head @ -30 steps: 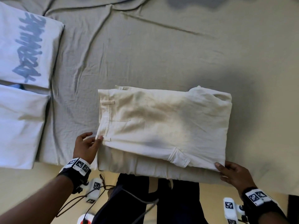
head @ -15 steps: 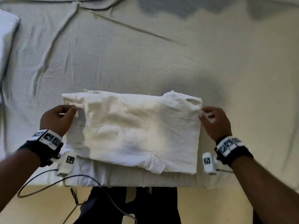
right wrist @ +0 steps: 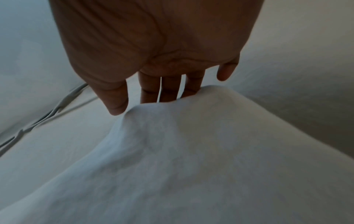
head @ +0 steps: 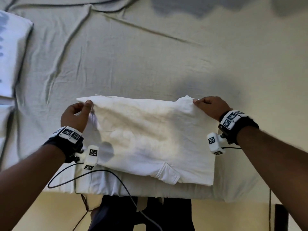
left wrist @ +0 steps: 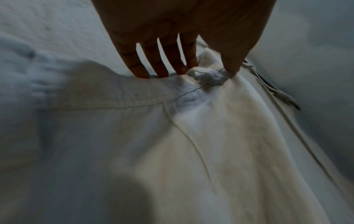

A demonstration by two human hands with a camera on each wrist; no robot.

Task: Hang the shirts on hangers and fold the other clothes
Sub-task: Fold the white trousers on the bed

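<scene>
A pair of cream trousers (head: 150, 137) lies folded near the front edge of the bed. My left hand (head: 78, 114) pinches the far left corner at the waistband (left wrist: 149, 97), thumb on top and fingers behind the cloth. My right hand (head: 210, 106) pinches the far right corner (right wrist: 172, 109) the same way, fingers tucked under the fabric. Both far corners are raised a little off the bed, while the near edge still rests on the lower layers.
A grey-green bedsheet (head: 150, 55) with long creases covers the bed. A folded white garment with a blue print (head: 11, 54) lies at the far left. Wrist camera cables (head: 106, 174) trail over the bed's front edge by my dark-clothed legs (head: 146, 214).
Both hands moved from the near corners of the trousers to the far corners and took hold there. The far edge has lifted slightly. The view shifted right, so the left pile slid out.
</scene>
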